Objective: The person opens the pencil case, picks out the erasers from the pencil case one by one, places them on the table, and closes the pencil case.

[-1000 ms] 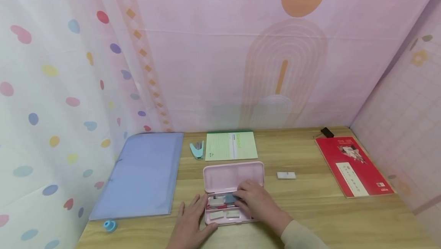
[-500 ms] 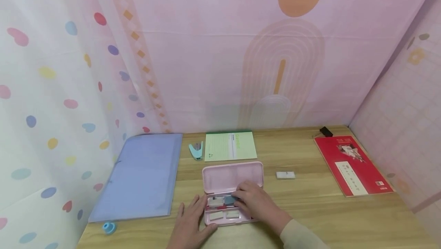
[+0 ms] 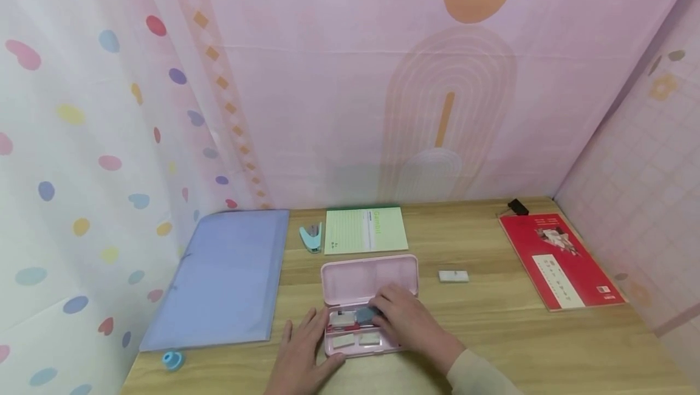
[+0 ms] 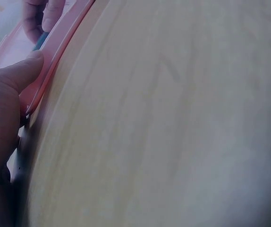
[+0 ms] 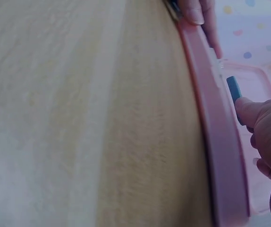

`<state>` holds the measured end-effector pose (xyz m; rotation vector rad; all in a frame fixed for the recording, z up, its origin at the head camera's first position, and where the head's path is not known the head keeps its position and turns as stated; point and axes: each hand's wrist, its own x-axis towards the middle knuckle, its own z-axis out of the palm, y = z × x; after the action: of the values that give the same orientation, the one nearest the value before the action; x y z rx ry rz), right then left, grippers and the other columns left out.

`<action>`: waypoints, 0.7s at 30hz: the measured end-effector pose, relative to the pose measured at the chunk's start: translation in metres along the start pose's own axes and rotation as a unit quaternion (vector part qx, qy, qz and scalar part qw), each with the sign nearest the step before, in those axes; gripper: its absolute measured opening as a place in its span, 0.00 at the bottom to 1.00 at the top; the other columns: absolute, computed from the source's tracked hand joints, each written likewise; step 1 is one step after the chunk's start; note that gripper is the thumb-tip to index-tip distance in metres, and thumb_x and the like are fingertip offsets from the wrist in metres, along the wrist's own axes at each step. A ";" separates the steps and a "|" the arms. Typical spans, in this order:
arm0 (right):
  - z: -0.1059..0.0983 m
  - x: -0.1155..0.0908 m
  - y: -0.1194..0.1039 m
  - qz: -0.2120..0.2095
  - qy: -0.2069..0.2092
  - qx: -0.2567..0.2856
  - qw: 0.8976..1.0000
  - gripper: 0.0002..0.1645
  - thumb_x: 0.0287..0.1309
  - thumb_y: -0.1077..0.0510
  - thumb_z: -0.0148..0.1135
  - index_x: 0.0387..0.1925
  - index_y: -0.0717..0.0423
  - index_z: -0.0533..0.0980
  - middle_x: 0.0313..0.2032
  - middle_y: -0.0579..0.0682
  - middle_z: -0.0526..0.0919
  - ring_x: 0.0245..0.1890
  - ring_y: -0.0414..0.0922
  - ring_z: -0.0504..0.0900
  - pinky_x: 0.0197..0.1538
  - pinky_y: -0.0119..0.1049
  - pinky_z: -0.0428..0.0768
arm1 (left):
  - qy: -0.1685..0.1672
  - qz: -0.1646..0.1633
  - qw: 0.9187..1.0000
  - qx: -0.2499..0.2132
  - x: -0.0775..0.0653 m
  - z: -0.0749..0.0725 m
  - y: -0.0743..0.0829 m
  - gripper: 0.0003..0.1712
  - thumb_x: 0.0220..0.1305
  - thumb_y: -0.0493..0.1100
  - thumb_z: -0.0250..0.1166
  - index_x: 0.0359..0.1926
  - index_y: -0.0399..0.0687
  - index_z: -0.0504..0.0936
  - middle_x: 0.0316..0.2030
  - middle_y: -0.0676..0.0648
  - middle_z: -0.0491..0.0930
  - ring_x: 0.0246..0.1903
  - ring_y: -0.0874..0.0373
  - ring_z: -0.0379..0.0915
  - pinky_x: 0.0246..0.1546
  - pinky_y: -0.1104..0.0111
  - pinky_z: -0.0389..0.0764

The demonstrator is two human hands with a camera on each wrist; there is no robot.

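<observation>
A pink pencil case (image 3: 370, 265) lies with its lid raised on the table in the head view. My right hand (image 3: 407, 321) reaches into its right half and pinches a small flat blue-grey block (image 3: 365, 315) between thumb and fingers. The block (image 5: 234, 90) also shows against the thumb in the right wrist view. White blocks (image 3: 343, 341) and a red pen-like item (image 3: 344, 327) sit inside the case. My left hand (image 3: 303, 349) rests at the case's left end, fingers fairly straight, thumb (image 4: 24, 71) against its front rim.
A blue folder (image 3: 224, 279) lies left, with a small blue round piece (image 3: 172, 360) before it. Behind the case are a light-blue stapler (image 3: 311, 238) and green notebook (image 3: 365, 231). To the right lie a white eraser-like block (image 3: 453, 276), a red booklet (image 3: 569, 261) and a black binder clip (image 3: 518, 206).
The blue-grey block has shifted or turned slightly under my right fingers. My left hand stays at the case's left end. The head view has tilted slightly.
</observation>
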<state>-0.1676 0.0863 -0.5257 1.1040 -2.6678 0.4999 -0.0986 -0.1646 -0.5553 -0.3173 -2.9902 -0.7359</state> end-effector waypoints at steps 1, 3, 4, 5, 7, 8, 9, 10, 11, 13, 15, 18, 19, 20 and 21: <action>-0.002 -0.001 0.000 -0.001 0.007 0.003 1.000 0.12 0.61 0.51 0.64 0.46 0.48 0.79 0.44 0.42 0.76 0.46 0.40 0.72 0.53 0.36 0.76 | 0.001 0.002 1.000 0.001 0.000 0.000 0.000 0.55 0.53 0.80 0.51 0.73 0.53 0.59 0.69 0.52 0.63 0.70 0.50 0.53 0.67 0.38 0.44; -0.008 -0.002 0.002 -0.003 0.025 0.007 1.000 0.12 0.60 0.51 0.65 0.45 0.47 0.79 0.44 0.41 0.76 0.46 0.39 0.73 0.53 0.36 0.76 | 0.002 0.003 1.000 0.002 0.000 0.000 0.000 0.55 0.53 0.80 0.51 0.73 0.53 0.58 0.69 0.52 0.63 0.70 0.50 0.52 0.67 0.38 0.43; -0.010 -0.003 0.003 -0.004 0.034 0.009 0.999 0.12 0.60 0.51 0.65 0.45 0.47 0.79 0.43 0.41 0.76 0.45 0.39 0.74 0.52 0.36 0.77 | 0.001 0.003 1.000 0.002 0.000 0.000 0.000 0.55 0.53 0.80 0.51 0.73 0.53 0.58 0.69 0.52 0.63 0.70 0.50 0.52 0.67 0.38 0.43; -0.013 -0.005 0.005 -0.004 0.042 0.008 0.999 0.12 0.59 0.52 0.66 0.45 0.47 0.79 0.43 0.40 0.77 0.45 0.38 0.74 0.51 0.35 0.77 | 0.000 0.002 1.000 0.003 0.000 0.000 0.000 0.55 0.53 0.80 0.50 0.73 0.53 0.58 0.69 0.52 0.63 0.70 0.50 0.52 0.67 0.38 0.43; -0.019 -0.009 0.009 -0.003 0.060 0.006 0.998 0.13 0.57 0.52 0.67 0.44 0.47 0.79 0.42 0.40 0.78 0.44 0.39 0.75 0.49 0.36 0.78 | -0.002 0.000 1.000 0.003 0.000 0.000 0.000 0.55 0.53 0.80 0.50 0.73 0.53 0.58 0.69 0.51 0.63 0.70 0.50 0.52 0.67 0.38 0.43; -0.023 -0.011 0.012 0.001 0.068 0.005 0.998 0.13 0.56 0.52 0.68 0.44 0.47 0.79 0.42 0.40 0.78 0.43 0.39 0.75 0.49 0.36 0.78 | -0.004 -0.001 1.000 0.002 0.000 0.000 0.001 0.55 0.53 0.80 0.50 0.73 0.53 0.58 0.69 0.51 0.63 0.70 0.50 0.52 0.67 0.38 0.43; -0.026 -0.014 0.015 0.003 0.075 0.005 0.997 0.14 0.56 0.53 0.68 0.44 0.48 0.79 0.42 0.40 0.78 0.43 0.39 0.75 0.48 0.36 0.78 | -0.006 -0.002 1.000 0.000 0.000 0.000 0.001 0.55 0.53 0.80 0.51 0.73 0.53 0.58 0.69 0.51 0.62 0.70 0.49 0.52 0.67 0.38 0.42; -0.030 -0.016 0.019 0.007 0.081 0.004 0.997 0.15 0.55 0.53 0.69 0.45 0.49 0.80 0.42 0.41 0.78 0.43 0.39 0.75 0.48 0.37 0.78 | -0.006 -0.002 1.000 0.000 0.000 0.000 0.001 0.55 0.53 0.80 0.51 0.73 0.53 0.58 0.69 0.51 0.62 0.70 0.49 0.52 0.67 0.38 0.42; -0.034 -0.019 0.023 0.009 0.087 0.004 0.996 0.16 0.54 0.54 0.69 0.45 0.50 0.80 0.42 0.42 0.79 0.43 0.40 0.76 0.48 0.38 0.78 | -0.006 -0.002 1.000 0.000 0.000 0.000 0.001 0.55 0.53 0.80 0.51 0.73 0.53 0.58 0.69 0.51 0.62 0.70 0.49 0.52 0.67 0.38 0.42; -0.042 -0.026 0.031 0.022 0.093 0.001 0.995 0.17 0.53 0.54 0.70 0.46 0.53 0.81 0.43 0.43 0.79 0.44 0.41 0.76 0.50 0.39 0.78 | -0.008 -0.003 1.000 0.001 0.001 0.000 0.000 0.56 0.53 0.80 0.51 0.74 0.53 0.58 0.70 0.51 0.62 0.70 0.50 0.51 0.67 0.38 0.42; -0.050 -0.033 0.040 0.042 0.091 0.005 0.995 0.18 0.54 0.54 0.70 0.47 0.54 0.81 0.44 0.45 0.80 0.46 0.42 0.76 0.51 0.40 0.78 | -0.009 -0.004 1.000 0.003 0.001 0.000 0.000 0.56 0.52 0.81 0.50 0.74 0.53 0.58 0.70 0.51 0.62 0.71 0.50 0.51 0.67 0.38 0.42; -0.061 -0.045 0.059 0.077 0.082 -0.002 0.994 0.19 0.55 0.55 0.69 0.49 0.53 0.80 0.46 0.45 0.80 0.47 0.43 0.76 0.52 0.43 0.79 | -0.008 -0.005 1.000 0.008 0.000 0.001 0.000 0.56 0.52 0.81 0.50 0.74 0.54 0.58 0.70 0.52 0.62 0.71 0.50 0.51 0.67 0.38 0.42; -0.065 -0.050 0.066 0.089 0.078 -0.003 0.993 0.20 0.55 0.56 0.69 0.50 0.54 0.80 0.46 0.46 0.80 0.48 0.43 0.77 0.52 0.43 0.79 | -0.008 -0.004 1.000 0.008 0.000 0.001 -0.001 0.56 0.52 0.81 0.50 0.74 0.54 0.57 0.70 0.52 0.62 0.71 0.50 0.51 0.67 0.39 0.42; -0.067 -0.055 0.074 0.102 0.077 -0.002 0.992 0.20 0.55 0.56 0.69 0.50 0.54 0.80 0.46 0.46 0.80 0.47 0.44 0.77 0.51 0.44 0.79 | -0.005 -0.002 1.000 0.009 0.000 0.001 -0.001 0.56 0.52 0.81 0.50 0.74 0.54 0.58 0.70 0.51 0.62 0.71 0.50 0.51 0.67 0.38 0.42; -0.070 -0.059 0.082 0.113 0.077 -0.003 0.991 0.20 0.55 0.57 0.70 0.50 0.54 0.79 0.46 0.47 0.80 0.47 0.44 0.77 0.50 0.45 0.80 | -0.004 0.000 1.000 0.009 0.000 0.002 -0.001 0.56 0.53 0.80 0.51 0.74 0.54 0.58 0.70 0.51 0.62 0.71 0.50 0.51 0.67 0.38 0.42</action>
<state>-0.1804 0.2056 -0.4992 0.7329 -2.6673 0.5888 -0.0991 -0.1645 -0.5570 -0.3208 -3.0012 -0.7102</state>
